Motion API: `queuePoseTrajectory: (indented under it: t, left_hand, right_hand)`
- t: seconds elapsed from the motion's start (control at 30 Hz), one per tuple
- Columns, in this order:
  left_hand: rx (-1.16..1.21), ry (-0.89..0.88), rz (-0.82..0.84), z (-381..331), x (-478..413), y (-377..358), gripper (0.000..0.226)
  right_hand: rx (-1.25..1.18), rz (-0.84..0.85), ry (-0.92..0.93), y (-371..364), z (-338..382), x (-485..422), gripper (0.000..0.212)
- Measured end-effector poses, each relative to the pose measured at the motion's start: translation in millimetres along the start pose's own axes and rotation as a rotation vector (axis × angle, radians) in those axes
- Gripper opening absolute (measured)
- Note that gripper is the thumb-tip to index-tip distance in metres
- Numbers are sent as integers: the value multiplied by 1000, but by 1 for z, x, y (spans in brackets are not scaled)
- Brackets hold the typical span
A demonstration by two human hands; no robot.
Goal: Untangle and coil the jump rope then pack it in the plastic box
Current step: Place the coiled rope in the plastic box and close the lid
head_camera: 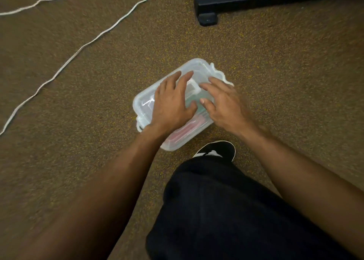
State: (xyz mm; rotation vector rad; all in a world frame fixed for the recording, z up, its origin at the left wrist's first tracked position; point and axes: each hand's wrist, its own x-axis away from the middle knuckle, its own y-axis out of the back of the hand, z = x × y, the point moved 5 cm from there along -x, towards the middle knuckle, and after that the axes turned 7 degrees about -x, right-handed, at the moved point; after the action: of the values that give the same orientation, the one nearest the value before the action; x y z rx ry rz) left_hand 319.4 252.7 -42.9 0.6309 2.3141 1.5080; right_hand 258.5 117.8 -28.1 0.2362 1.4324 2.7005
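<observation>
Left hand: flat, fingers spread, palm down on the lid of the plastic box, grasping nothing; right hand: likewise spread and unclenched, fingertips on or just over the lid, contact blurred, so I cannot tell whether it presses. Plastic box: translucent, lid in place, set at an angle on the speckled floor, a side latch visible at its far right edge; red and green items show dimly through the wall, their nature unclear to me. Jump rope: white, lying uncoiled in long wavy runs across the floor at upper left, well apart from the box and from both hands; its ends and handles out of frame. Black shoe just beside the box's near corner; black equipment foot at top. Step in hand, as I judge it: seeing to the box, rope not yet gathered; next move calls for reaching the rope, coiling it, and an opened lid.
</observation>
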Motion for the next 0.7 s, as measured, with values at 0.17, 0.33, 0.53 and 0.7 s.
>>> queuePoseTrajectory:
  t: [0.17, 0.33, 0.53, 0.7]
  left_hand:
    - [69, 299, -251, 50, 68, 28, 48]
    - [376, 683, -170, 108, 94, 14, 71]
    - [999, 859, 118, 104, 106, -15, 74]
    - [1144, 967, 46, 109, 107, -52, 108]
  right_hand:
    - [151, 350, 177, -28, 45, 11, 67]
    - [272, 455, 212, -51, 71, 9, 81]
    - [322, 542, 119, -70, 71, 10, 90]
    - [301, 549, 88, -72, 71, 13, 90]
